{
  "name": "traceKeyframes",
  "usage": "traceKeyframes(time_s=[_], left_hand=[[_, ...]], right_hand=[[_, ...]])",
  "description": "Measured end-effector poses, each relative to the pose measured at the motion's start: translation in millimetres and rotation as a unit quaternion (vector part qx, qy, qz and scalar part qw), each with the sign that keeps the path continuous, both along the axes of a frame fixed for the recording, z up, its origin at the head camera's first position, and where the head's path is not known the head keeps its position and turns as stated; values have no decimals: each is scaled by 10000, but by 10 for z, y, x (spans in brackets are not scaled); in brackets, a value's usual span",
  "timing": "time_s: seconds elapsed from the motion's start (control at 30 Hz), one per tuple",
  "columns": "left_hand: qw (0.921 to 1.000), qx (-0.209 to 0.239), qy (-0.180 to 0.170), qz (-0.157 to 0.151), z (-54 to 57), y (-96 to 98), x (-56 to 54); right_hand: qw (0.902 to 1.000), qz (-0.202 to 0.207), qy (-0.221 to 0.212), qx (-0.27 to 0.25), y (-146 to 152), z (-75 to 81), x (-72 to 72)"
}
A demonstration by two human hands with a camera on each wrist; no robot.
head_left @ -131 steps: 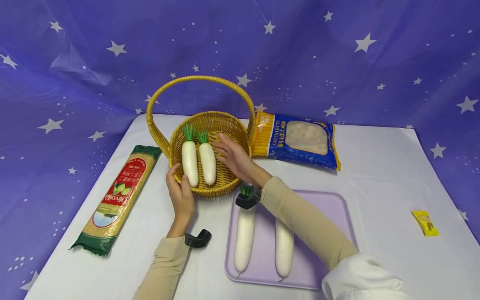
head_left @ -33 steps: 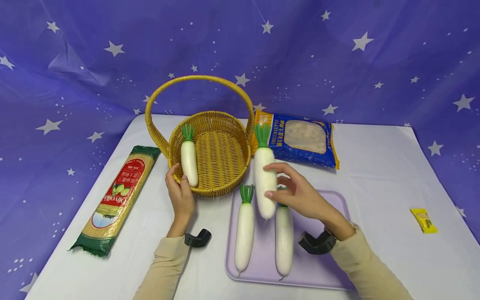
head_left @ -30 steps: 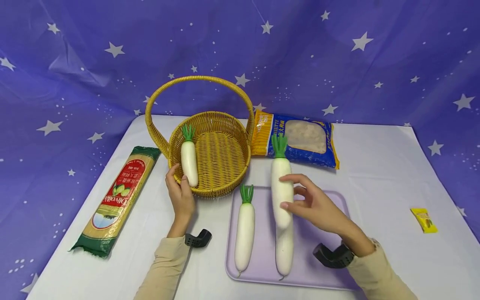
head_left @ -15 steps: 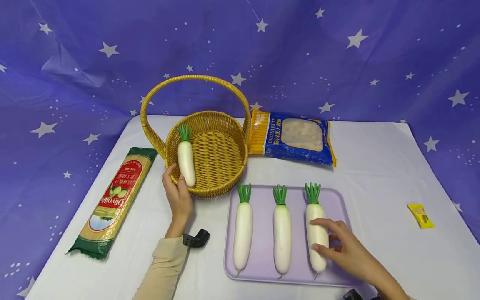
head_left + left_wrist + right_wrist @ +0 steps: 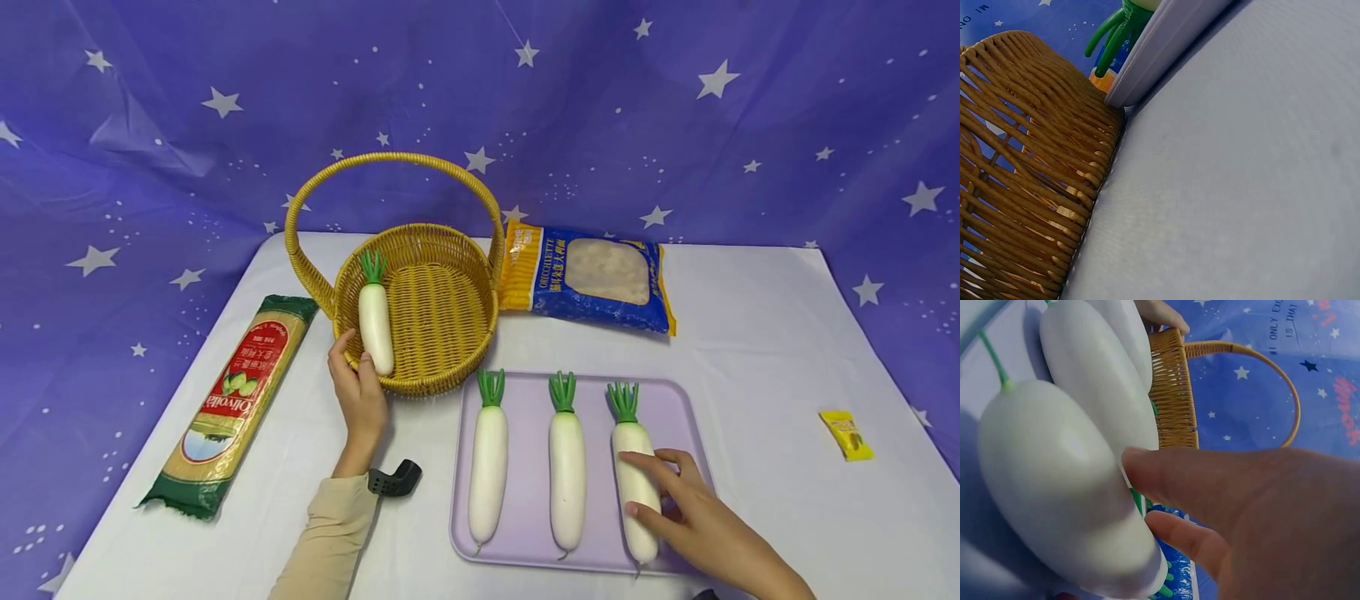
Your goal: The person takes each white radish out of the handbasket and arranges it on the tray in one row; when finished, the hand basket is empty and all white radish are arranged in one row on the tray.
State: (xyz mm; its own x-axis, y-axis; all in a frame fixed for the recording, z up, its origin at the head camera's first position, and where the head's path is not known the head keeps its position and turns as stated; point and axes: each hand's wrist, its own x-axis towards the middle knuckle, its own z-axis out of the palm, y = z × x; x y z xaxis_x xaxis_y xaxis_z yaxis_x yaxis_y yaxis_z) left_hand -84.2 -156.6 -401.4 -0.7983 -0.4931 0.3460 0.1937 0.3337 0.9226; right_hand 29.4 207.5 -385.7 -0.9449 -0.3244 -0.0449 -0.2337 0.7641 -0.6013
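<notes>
My left hand [image 5: 360, 400] grips the near left rim of a round wicker basket [image 5: 442, 379] with a tall handle. One white radish [image 5: 377, 329] with green leaf stubs lies inside, along the basket's left side. On a lilac tray [image 5: 525, 562], two more white radishes, a left one [image 5: 487, 475] and a middle one [image 5: 567, 479], lie side by side. My right hand [image 5: 708, 521] holds a third radish [image 5: 633, 450] at the tray's right, thumb and fingers about its middle. The right wrist view shows this radish [image 5: 1066, 481] close up, its tail end toward the camera.
A long spaghetti packet [image 5: 240, 392] lies left of the basket. Right of the basket is a blue and yellow orecchiette bag [image 5: 600, 275]. A small yellow packet [image 5: 847, 435] sits at the far right on the white tablecloth [image 5: 765, 358]. A purple starry cloth [image 5: 585, 108] hangs behind.
My right hand has taken one radish out of the basket, carried it right and laid it on the tray. It has since shifted slightly toward me. My left hand has stayed at the rim.
</notes>
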Motion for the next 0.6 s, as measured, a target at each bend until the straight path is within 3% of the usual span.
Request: traceKeyframes(time_s=[0.27, 0.6], left_hand=[[10000, -2, -17, 15, 8, 3, 6], [10000, -60, 73, 19, -6, 6, 2]], right_hand=[[9998, 22, 195, 58, 6, -12, 2], [9990, -254, 182, 333, -18, 64, -2]])
